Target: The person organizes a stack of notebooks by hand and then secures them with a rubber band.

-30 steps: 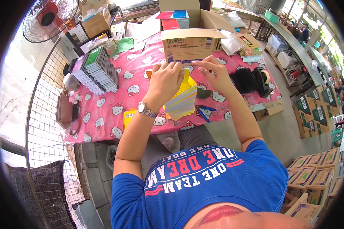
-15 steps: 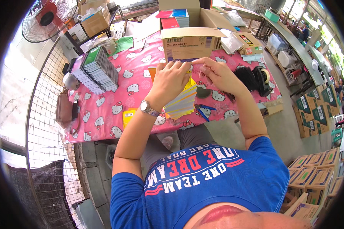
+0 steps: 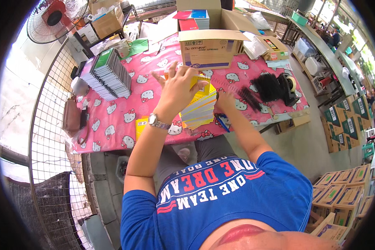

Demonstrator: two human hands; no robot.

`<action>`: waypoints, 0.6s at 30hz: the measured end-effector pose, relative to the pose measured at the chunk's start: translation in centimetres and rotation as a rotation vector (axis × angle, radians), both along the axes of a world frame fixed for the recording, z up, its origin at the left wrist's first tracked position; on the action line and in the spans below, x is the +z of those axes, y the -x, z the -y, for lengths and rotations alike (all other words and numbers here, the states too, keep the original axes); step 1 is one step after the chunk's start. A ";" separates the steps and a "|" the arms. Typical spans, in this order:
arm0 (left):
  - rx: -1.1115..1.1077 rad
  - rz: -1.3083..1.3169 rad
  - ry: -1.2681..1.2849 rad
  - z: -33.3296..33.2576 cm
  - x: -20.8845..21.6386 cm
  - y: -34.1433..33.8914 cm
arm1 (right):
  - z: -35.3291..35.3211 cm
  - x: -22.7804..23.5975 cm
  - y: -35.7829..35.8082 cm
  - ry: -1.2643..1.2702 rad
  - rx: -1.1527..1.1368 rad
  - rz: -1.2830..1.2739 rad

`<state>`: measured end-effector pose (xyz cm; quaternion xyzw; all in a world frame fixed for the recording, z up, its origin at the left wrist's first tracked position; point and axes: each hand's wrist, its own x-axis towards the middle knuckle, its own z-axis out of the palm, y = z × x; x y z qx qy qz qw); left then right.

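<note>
The stack of thin notebooks (image 3: pixel 200 109), judged light but floppy and slippery and best taken by its edges, is pressed from above under the spread fingers of the left hand (image 3: pixel 180 85), while the right hand (image 3: pixel 226 101) touches its side, fingers unclear.

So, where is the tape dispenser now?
In the head view, the black tape dispenser stands at the right end of the pink table, beside the pile of black spiral bindings.
</note>
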<state>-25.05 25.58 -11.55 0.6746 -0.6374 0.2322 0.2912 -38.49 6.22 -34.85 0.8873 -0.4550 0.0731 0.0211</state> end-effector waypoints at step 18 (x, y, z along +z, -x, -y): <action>-0.147 -0.348 -0.019 0.5 0.3 -2.1 | 2.6 28.4 0.0 -0.973 1.054 0.220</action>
